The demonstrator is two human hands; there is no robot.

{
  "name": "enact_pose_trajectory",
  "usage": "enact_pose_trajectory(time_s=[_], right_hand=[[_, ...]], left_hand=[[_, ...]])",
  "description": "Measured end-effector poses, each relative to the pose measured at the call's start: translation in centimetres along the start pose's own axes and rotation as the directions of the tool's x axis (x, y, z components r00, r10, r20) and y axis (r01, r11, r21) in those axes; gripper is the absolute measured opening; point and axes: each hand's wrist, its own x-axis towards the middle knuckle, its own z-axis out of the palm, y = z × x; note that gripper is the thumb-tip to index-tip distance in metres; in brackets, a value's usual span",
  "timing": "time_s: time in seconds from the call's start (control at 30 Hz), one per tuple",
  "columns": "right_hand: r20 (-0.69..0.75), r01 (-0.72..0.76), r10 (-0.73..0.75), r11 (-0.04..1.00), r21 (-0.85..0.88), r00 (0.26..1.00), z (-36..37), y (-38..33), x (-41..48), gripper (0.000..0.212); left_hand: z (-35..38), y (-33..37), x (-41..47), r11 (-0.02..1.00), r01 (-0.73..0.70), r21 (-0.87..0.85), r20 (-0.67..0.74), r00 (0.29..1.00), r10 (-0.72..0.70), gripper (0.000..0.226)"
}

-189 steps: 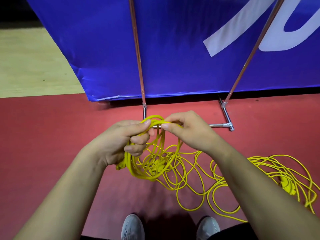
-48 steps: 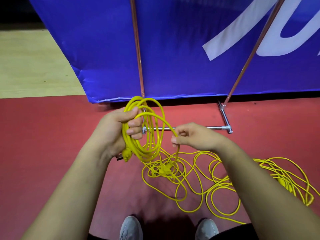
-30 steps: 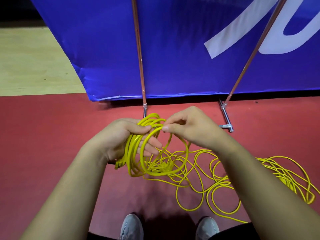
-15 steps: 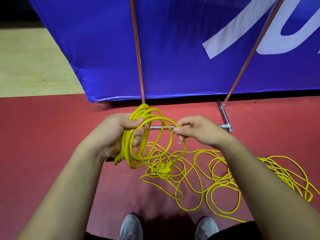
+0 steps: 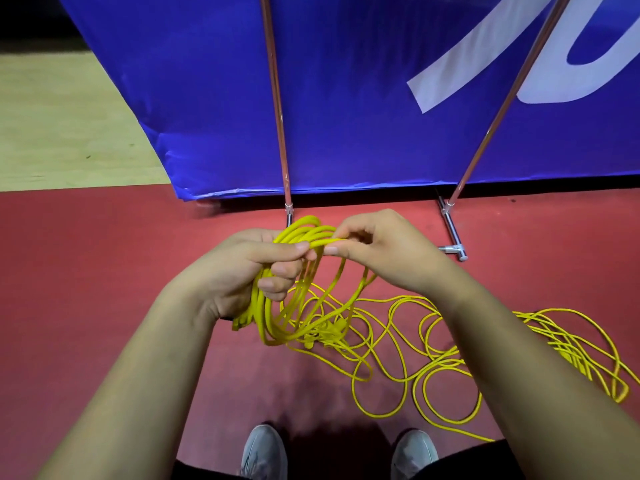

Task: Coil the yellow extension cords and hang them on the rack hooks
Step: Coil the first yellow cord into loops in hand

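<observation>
Right grip [image 5: 377, 251] moved left since half second ago, now just beside left grip [image 5: 242, 271], centre frame. Blue banner [image 5: 346, 98] fills upper frame; red floor [image 5: 86, 271] below. Rack pole [image 5: 278, 116] upright before banner. Loose cord [image 5: 568, 348] sprawls on floor, lower right. Coil [image 5: 301, 232] hangs from left grip, fingers curled round it; right grip pinches one strand at coil top. Grey shoes [image 5: 265, 452] at bottom edge.
</observation>
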Motion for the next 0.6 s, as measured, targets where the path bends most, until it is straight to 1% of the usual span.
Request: enact_pose_trajectory(time_s=[0.07,0.13,0.23,0.3,0.37,0.47,0.53,0.6], right_hand=[[0.015,-0.025,0.025,1.000,0.007,1.000,-0.1,1.1,0.1,0.015],[0.037,-0.049,0.051,0.997,-0.056,0.998,-0.2,2.9,0.3,0.017],[0.018,-0.101,0.102,0.995,-0.025,0.995,-0.2,5.6,0.5,0.013],[-0.030,-0.102,0.101,0.993,-0.060,0.994,0.0,6.6,0.8,0.010],[-0.100,-0.085,0.077,0.993,-0.077,0.992,0.3,6.9,1.2,0.010],[-0.208,-0.054,0.052,0.999,-0.004,0.977,0.5,6.9,1.6,0.015],[-0.220,-0.054,0.052,0.999,-0.003,0.974,0.8,7.1,1.6,0.012],[-0.198,-0.062,0.052,0.997,-0.041,0.979,1.2,7.5,1.6,0.009]], left_hand=[[0.0,0.2,0.0,0.999,-0.027,-0.024,-0.015,1.000,0.027,0.012],[0.2,0.2,0.1,0.994,-0.059,-0.093,-0.040,0.998,0.055,0.012],[0.4,0.1,0.1,0.974,-0.086,-0.210,-0.122,0.991,0.061,0.015],[0.7,0.1,0.1,0.977,-0.087,-0.194,-0.134,0.989,0.062,0.016],[1.1,0.1,0.1,0.985,-0.083,-0.154,-0.090,0.994,0.070,0.016],[1.3,0.1,0.2,0.985,-0.092,-0.145,-0.029,0.996,0.089,0.020],[1.4,0.1,0.4,0.986,-0.096,-0.138,-0.044,0.995,0.090,0.022],[1.3,0.3,0.5,0.972,-0.109,-0.209,-0.072,0.993,0.096,0.018]])
